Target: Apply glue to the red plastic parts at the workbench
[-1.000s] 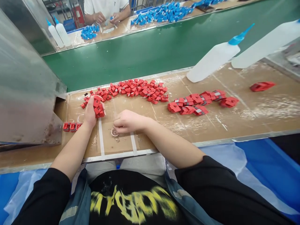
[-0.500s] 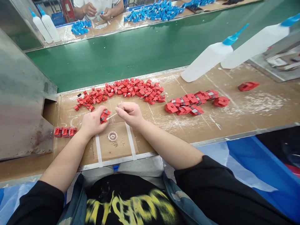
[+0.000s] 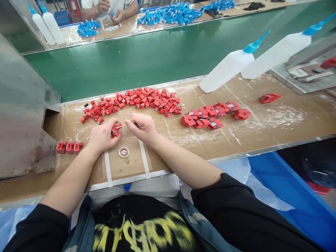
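Observation:
My left hand [image 3: 103, 136] is closed around a small red plastic part [image 3: 115, 130], which peeks out past the fingertips. Pinched in my right hand [image 3: 141, 127] is a thin pale stick [image 3: 123, 125], its tip touching or very near the red part. Below the hands, a small round clear dish [image 3: 124, 152] rests on a cardboard piece [image 3: 118, 169] between two white strips. Beyond them spreads a heap of similar red parts [image 3: 141, 99]. Three red parts [image 3: 70, 147] stand in a row left of my left forearm.
Larger red pieces [image 3: 210, 113] are grouped on the right, with one lone red piece [image 3: 270, 98] farther off. Two white squeeze bottles [image 3: 227, 70] lean at the back right. A metal housing [image 3: 26, 112] bounds the left. Across the green belt [image 3: 131, 66], another person's hands [image 3: 118, 16] work near blue parts [image 3: 170, 14].
My right hand has moved slightly left, bringing the stick's tip higher on the red part. The whole view has shifted a little. Across the belt, one of the other person's hands has risen.

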Motion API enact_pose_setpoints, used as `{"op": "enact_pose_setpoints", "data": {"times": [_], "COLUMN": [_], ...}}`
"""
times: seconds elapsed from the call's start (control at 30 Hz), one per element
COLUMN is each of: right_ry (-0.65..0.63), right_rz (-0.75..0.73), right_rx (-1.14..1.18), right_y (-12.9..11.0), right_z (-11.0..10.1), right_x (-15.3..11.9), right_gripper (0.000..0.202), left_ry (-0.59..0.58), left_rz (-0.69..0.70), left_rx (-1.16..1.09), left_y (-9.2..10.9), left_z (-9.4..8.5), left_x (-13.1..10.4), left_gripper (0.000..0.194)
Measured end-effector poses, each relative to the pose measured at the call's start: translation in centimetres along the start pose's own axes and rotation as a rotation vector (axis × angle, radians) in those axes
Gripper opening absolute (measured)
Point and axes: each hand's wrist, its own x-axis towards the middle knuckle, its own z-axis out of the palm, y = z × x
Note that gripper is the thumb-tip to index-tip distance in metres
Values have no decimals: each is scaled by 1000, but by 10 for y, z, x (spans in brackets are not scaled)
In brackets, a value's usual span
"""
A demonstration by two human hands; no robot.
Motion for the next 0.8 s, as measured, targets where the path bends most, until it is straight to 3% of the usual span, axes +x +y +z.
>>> {"op": "enact_pose_setpoints", "data": {"times": [0.3, 0.43, 0.5, 0.6, 0.67, 0.73, 0.8], "right_ry": [-78, -6, -129, -547, -757, -815, -713], "right_rz": [-18, -21, -79, -200, -213, -163, -52], "right_rx": [-76, -41, 60, 182, 166, 93, -28], "right_y": [-2, -5, -6, -6, -3, 2, 9], "right_z": [1, -5, -9, -12, -12, -9, -3], "right_x": [-2, 0, 1, 1, -2, -5, -5], "right_gripper": [46, 44, 45, 45, 45, 47, 43], "left_ry": [12, 109, 272, 512, 593, 642, 674], "left_rz": [-27, -146, -229, -302, -328, -346, -359], "left_rx": [-57, -290, -548, -936, -1096, -1158, -1160], "left_y": [-2, -9, -14, -22, -26, -27, -28], "left_z": [4, 1, -1, -3, -2, 1, 5], "left_x": [0, 0, 3, 8, 11, 11, 10], "left_gripper": [38, 31, 24, 19, 21, 26, 28]}}
